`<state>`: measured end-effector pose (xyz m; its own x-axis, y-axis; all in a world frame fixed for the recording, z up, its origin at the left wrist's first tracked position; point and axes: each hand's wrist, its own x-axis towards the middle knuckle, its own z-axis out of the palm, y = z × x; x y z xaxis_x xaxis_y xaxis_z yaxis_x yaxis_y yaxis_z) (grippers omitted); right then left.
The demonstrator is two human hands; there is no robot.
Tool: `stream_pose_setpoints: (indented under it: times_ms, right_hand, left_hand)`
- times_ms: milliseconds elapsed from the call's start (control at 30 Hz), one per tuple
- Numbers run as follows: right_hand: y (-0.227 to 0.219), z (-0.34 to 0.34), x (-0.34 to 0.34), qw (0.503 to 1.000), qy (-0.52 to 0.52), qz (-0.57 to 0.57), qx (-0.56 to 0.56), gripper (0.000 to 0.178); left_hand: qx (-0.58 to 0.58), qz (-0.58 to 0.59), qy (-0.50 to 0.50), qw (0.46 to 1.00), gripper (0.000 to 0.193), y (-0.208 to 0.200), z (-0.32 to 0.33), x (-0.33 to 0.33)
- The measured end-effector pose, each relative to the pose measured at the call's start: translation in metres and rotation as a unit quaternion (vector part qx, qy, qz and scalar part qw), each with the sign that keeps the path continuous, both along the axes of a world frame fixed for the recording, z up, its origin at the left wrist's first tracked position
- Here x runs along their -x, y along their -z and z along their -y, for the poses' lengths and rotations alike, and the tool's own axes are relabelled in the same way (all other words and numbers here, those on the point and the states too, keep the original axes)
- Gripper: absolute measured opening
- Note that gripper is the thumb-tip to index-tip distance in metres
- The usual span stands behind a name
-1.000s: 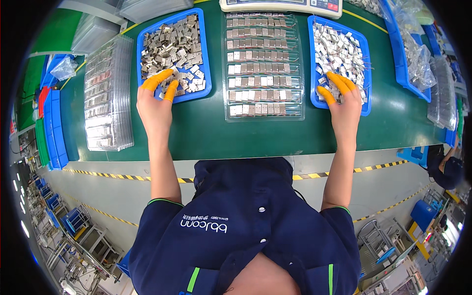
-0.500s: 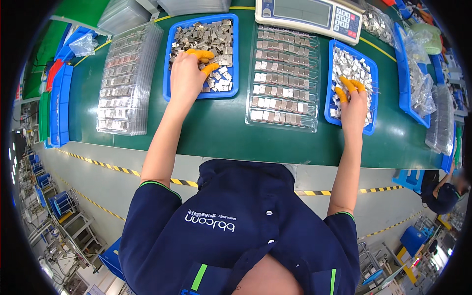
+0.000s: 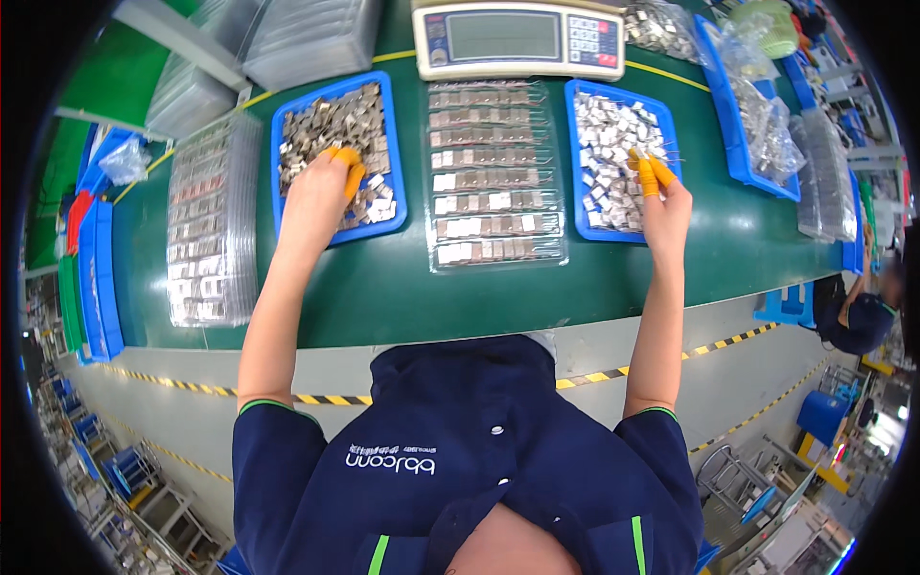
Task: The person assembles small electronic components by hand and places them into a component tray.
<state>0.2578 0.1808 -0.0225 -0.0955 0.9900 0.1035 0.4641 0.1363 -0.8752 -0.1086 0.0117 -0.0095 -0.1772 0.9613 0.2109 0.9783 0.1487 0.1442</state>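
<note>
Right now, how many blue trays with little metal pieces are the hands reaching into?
2. The left blue tray sits under the left hand; the right blue tray sits under the right hand. More blue trays lie at the table's edges, partly hidden.

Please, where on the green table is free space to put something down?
A bare green strip of the table runs along its near edge, below the left blue tray, the clear tray and the right blue tray. Around the scale it is crowded.
</note>
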Motion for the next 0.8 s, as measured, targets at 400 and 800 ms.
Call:
stream_pose_setpoints:
  times_ms: [400,800]
  right_hand:
    - [-0.051,0.067,0.038,0.950,-0.032,-0.299,0.090,0.018]
    - [-0.041,0.095,0.061,0.961,-0.229,-0.146,0.042,0.016]
  left_hand:
    - [-0.022,0.799,-0.024,0.600,0.036,-0.019,0.005,-0.093]
    - [0.029,0.856,-0.019,0.515,0.026,-0.016,0.003,-0.133]
